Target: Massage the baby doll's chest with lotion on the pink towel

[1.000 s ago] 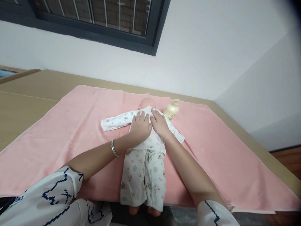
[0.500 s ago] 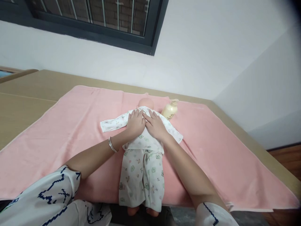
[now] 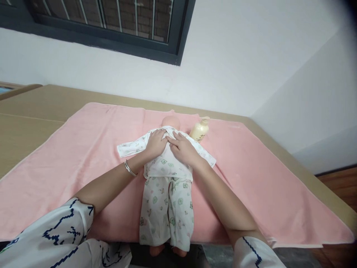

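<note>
Lying flat with fingers spread, the left hand and right hand cover the doll, its face hidden.

Pink towel, green-printed white doll clothes

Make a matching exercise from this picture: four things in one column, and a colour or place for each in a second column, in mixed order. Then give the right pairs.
Column A
1. pump bottle
2. bracelet
3. towel
4. right hand

Column B
a. pink, spread over the table
b. silver
c. pale yellow, beside the head of the doll
d. flat on the doll's shirt

Pairs: 1-c, 2-b, 3-a, 4-d
</note>
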### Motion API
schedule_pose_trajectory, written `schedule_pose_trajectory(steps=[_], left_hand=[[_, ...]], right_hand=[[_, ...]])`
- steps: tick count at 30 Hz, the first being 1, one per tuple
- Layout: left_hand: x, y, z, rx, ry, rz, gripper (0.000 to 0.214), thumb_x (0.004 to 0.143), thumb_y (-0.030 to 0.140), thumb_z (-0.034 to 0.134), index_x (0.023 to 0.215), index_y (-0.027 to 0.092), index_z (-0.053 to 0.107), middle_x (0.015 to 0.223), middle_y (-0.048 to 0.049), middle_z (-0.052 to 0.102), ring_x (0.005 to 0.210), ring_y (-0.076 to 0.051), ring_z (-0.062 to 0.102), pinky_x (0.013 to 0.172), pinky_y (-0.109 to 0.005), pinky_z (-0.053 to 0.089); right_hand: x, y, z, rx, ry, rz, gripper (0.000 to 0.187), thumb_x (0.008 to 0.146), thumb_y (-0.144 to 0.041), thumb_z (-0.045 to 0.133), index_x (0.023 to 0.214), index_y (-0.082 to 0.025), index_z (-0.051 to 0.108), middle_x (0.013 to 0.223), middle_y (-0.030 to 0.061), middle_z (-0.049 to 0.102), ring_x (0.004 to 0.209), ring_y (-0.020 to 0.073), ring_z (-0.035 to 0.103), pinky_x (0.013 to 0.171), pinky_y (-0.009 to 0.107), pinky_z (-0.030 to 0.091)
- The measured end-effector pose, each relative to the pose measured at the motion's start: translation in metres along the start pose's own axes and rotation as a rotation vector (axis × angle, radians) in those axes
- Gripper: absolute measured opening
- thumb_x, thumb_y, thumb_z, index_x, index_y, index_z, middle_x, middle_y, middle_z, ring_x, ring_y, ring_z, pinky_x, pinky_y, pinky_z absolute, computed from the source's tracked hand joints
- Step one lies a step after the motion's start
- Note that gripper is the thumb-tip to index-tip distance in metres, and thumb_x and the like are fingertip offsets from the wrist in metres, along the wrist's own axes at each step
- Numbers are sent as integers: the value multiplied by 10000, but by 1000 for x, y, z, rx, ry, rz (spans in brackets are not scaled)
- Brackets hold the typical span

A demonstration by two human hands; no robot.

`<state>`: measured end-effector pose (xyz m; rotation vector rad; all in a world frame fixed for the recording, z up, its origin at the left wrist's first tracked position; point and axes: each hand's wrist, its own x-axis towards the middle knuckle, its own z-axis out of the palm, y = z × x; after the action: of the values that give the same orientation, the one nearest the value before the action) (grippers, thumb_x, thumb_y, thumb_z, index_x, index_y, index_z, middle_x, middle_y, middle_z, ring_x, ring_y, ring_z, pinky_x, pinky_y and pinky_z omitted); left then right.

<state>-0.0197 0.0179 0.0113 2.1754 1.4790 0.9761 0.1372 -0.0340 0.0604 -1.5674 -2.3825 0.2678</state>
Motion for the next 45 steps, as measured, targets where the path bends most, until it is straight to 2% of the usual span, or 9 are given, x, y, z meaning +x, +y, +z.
schedule_pose_trajectory(steps=[7, 12, 17, 25, 30, 35, 39, 43, 45], left_hand=[[-2, 1, 0, -6, 50, -3, 394, 973, 285, 378, 1275, 165, 601, 1330, -104, 653, 1266, -269, 551, 1131, -449, 393], [-4, 7, 1, 105, 19, -25, 416, 984, 287, 373, 1322, 157, 577, 1391, -127, 614, 1328, -291, 517, 1163, -490, 358], [-20, 24, 4, 228, -2, -30, 490, 987, 268, 356, 1427, 104, 495, 1526, -159, 490, 1449, -336, 389, 1187, -531, 322], [-31, 34, 2, 262, -33, 20, 522, 990, 260, 335, 1473, 90, 442, 1564, -174, 439, 1494, -333, 324, 1202, -532, 302], [-33, 33, 3, 250, -26, 38, 508, 992, 274, 339, 1457, 107, 458, 1558, -179, 443, 1495, -335, 318, 1193, -550, 305], [-26, 26, 1, 232, -32, 44, 506, 982, 296, 374, 1450, 131, 471, 1546, -163, 464, 1479, -331, 349, 1198, -535, 307], [-10, 11, 0, 172, -55, -4, 496, 987, 322, 366, 1428, 137, 498, 1528, -154, 489, 1460, -313, 384, 1197, -525, 314], [0, -5, 4, 139, -12, -50, 486, 990, 375, 376, 1400, 161, 526, 1494, -128, 532, 1416, -289, 442, 1195, -494, 326], [1, -9, 6, 141, 13, -39, 486, 988, 388, 382, 1403, 176, 522, 1484, -115, 542, 1404, -282, 452, 1194, -488, 328]], right_hand=[[-3, 13, -17, 207, -28, -72, 479, 916, -196, 483, 1351, -340, 621, 1553, -27, 451, 1508, 239, 311, 1231, 481, 285], [3, 14, -4, 218, 58, -32, 452, 960, -257, 476, 1395, -284, 599, 1524, 24, 498, 1485, 234, 363, 1233, 465, 275], [9, 18, 13, 116, 147, 51, 452, 1035, -331, 366, 1436, -256, 560, 1588, 72, 410, 1510, 286, 305, 1222, 569, 217], [11, 18, 17, 87, 174, 108, 466, 1042, -368, 324, 1425, -268, 570, 1600, 83, 395, 1511, 314, 292, 1213, 583, 205], [14, 23, 21, 53, 177, 177, 521, 1028, -408, 368, 1497, -209, 476, 1600, 115, 393, 1507, 293, 303, 1228, 541, 200], [14, 25, 23, -2, 178, 183, 524, 1032, -409, 352, 1499, -202, 466, 1581, 123, 422, 1497, 292, 322, 1226, 541, 202], [8, 8, 20, -102, 174, 177, 525, 1038, -374, 316, 1485, -156, 482, 1528, 161, 484, 1450, 335, 388, 1195, 556, 260], [2, -5, 19, -170, 199, 140, 510, 1032, -316, 310, 1433, -95, 534, 1438, 206, 564, 1384, 328, 473, 1174, 482, 321], [3, -3, 19, -142, 203, 135, 500, 1027, -318, 331, 1427, -107, 545, 1456, 192, 554, 1398, 315, 465, 1182, 458, 317]])
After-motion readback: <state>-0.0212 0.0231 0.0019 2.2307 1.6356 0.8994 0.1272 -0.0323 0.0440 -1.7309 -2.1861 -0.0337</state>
